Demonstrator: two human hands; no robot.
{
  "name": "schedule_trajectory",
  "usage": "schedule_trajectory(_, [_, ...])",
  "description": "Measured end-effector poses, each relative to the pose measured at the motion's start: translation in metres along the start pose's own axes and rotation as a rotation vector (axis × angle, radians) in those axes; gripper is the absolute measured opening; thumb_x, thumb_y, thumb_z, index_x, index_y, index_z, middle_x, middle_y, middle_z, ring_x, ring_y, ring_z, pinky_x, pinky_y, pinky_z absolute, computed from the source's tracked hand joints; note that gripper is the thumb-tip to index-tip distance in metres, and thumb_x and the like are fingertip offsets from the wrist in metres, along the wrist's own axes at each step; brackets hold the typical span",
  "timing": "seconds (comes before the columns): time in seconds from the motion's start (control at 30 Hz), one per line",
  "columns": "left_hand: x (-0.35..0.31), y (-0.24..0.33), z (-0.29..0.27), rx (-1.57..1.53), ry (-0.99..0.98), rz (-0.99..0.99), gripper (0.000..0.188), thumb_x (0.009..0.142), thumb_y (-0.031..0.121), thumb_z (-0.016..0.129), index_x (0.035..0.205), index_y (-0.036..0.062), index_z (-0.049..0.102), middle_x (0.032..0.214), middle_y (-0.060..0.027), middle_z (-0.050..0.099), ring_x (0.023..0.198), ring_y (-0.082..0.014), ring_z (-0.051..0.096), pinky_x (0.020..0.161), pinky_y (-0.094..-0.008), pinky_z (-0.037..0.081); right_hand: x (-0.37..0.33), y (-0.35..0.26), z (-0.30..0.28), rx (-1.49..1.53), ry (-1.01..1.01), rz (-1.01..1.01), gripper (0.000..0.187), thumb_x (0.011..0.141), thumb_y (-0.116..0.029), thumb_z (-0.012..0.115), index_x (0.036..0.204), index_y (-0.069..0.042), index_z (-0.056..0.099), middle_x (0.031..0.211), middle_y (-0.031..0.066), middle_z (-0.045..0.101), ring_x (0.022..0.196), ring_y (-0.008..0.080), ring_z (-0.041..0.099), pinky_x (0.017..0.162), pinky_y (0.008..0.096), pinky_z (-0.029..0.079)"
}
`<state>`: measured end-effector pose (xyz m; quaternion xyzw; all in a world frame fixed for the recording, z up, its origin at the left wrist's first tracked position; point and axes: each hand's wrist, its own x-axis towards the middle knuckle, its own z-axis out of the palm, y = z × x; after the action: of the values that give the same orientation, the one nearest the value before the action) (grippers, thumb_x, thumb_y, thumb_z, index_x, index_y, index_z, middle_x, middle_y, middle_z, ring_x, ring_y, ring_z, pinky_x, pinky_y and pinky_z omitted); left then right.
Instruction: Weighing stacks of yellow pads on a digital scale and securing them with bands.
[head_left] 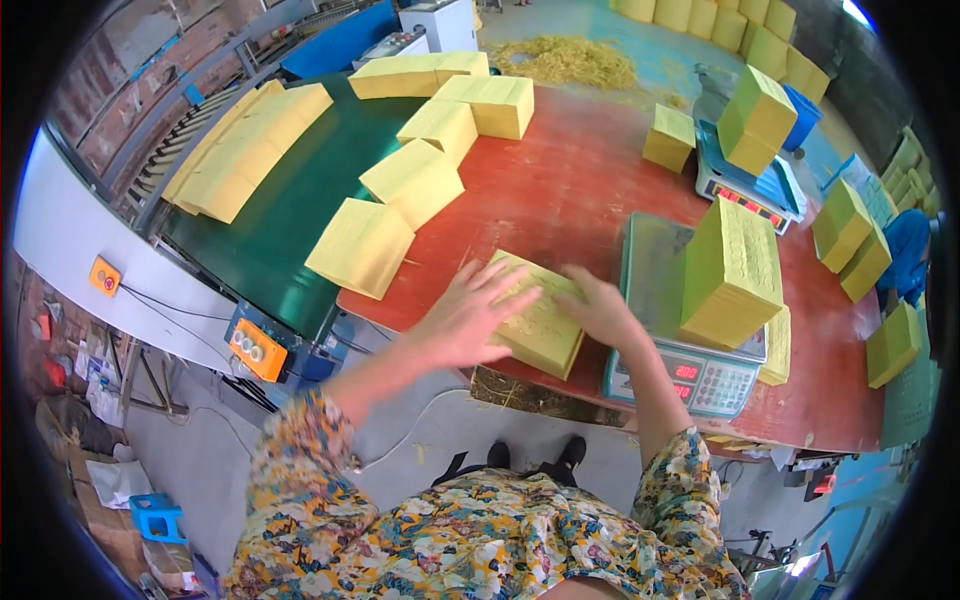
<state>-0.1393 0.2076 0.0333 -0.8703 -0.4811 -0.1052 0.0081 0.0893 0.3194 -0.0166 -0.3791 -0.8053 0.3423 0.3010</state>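
Observation:
A stack of yellow paper sheets (545, 330) with punched marks on its top lies at the near edge of the red table (560, 170). My left hand (475, 315) is spread over the stack's left side, fingers apart. At its right far corner is my right hand (598, 308), fingers loosely bent and apart, a little blurred. Whether either palm presses on the paper I cannot tell. Just right of my right hand, a digital scale (650, 260) bears a taller yellow paper stack (735, 275).
On the left, a green conveyor belt (265, 215) carries a long row of yellow paper (250, 150). Further stacks (412, 185) line the belt's border with the table. A second scale (740, 195) holds more paper at the far right. A button box (256, 350) sits by the belt's near end.

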Motion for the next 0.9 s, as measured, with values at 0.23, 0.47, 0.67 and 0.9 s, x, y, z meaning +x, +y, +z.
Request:
schedule_trajectory(0.23, [-0.104, 0.064, 0.106, -1.668, 0.616, -1.21, 0.058, 0.09, 0.046, 0.066, 0.13, 0.0078, 0.049, 0.118, -0.0102, 0.058, 0.106, -0.0214, 0.057, 0.085, -0.0401, 0.048, -0.038, -0.033, 0.023, -0.074, -0.228, 0.257, 0.062, 0.087, -0.046, 0.063, 0.13, -0.003, 0.054, 0.107, 0.0256, 0.067, 0.104, 0.0398, 0.064, 0.091, 0.0441, 0.049])
schedule_trajectory(0.47, [-0.098, 0.06, 0.105, -2.044, 0.526, -0.953, 0.073, 0.093, 0.064, 0.047, 0.147, 0.0155, 0.034, 0.138, -0.0097, 0.05, 0.123, -0.0234, 0.048, 0.099, -0.0424, 0.039, -0.067, -0.065, 0.062, -0.139, -0.102, 0.245, 0.059, 0.087, -0.045, 0.063, 0.121, 0.002, 0.055, 0.1, 0.0243, 0.068, 0.094, 0.0393, 0.066, 0.081, 0.0462, 0.051])
schedule_trajectory(0.67, [-0.087, 0.061, 0.089, -1.855, 0.508, -0.93, 0.062, 0.095, 0.046, 0.055, 0.144, 0.0106, 0.038, 0.142, -0.0091, 0.047, 0.131, -0.0235, 0.044, 0.108, -0.042, 0.035, -0.084, -0.066, 0.072, -0.149, -0.047, 0.239, 0.063, 0.089, -0.045, 0.063, 0.126, 0.004, 0.051, 0.106, 0.0251, 0.067, 0.098, 0.0395, 0.066, 0.084, 0.0455, 0.052])
schedule_trajectory(0.9, [-0.097, 0.025, 0.083, -2.105, 0.654, -0.936, 0.052, 0.094, 0.029, 0.056, 0.137, 0.0027, 0.046, 0.133, -0.0124, 0.056, 0.123, -0.0245, 0.054, 0.105, -0.0426, 0.042, -0.086, -0.028, 0.054, 0.147, 0.168, 0.23, 0.07, 0.095, -0.047, 0.057, 0.137, 0.007, 0.044, 0.13, 0.0309, 0.055, 0.121, 0.0378, 0.056, 0.098, 0.0404, 0.047])
